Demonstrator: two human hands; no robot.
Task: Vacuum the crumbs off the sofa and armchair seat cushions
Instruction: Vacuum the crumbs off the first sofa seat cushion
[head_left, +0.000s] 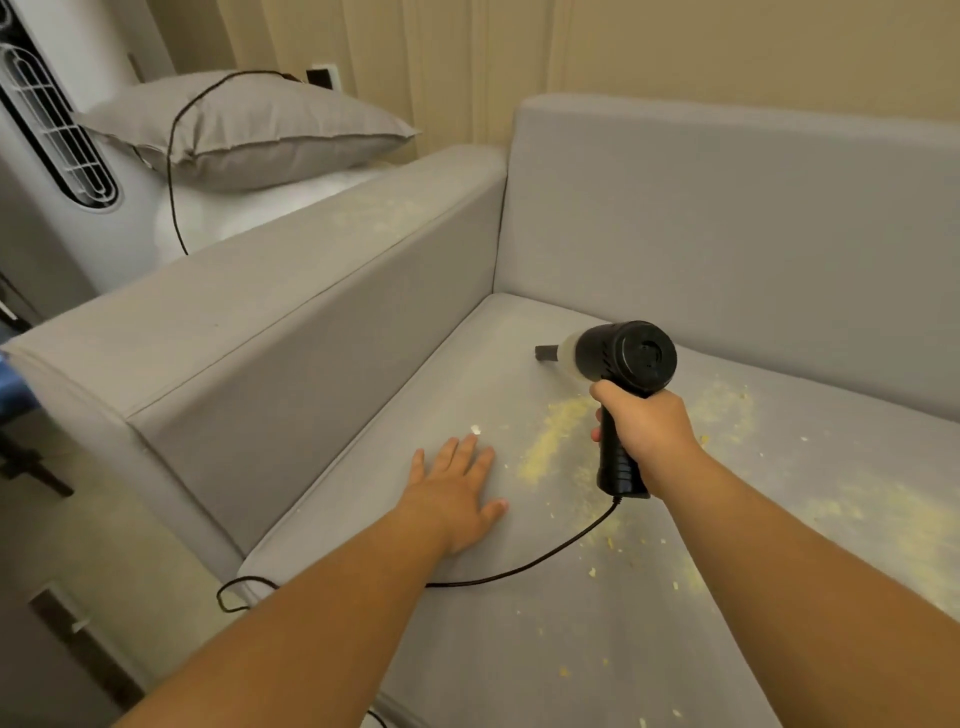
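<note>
A home living room, to judge by the grey upholstered sofa (727, 218) filling the view from 12 to 5 o'clock, a loose grey pillow (249, 130) at 11 o'clock, cream curtains (447, 57) at 12 o'clock and a white standing air conditioner (52, 119) at 10 o'clock.

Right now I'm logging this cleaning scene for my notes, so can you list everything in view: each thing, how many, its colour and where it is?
sofa: one, grey, fills the middle and right
crumbs: many, pale yellow, scattered over the seat cushion, some on the armrest top
handheld vacuum: one, black with a clear front section, nozzle toward the back corner
cord: one, black, trails from the vacuum's handle across the seat
pillow: one, grey, beyond the armrest
fan unit: one, white with a dark grille, far left
curtain: beige, behind the sofa
left hand: flat on the seat
right hand: grips the vacuum's handle
</note>
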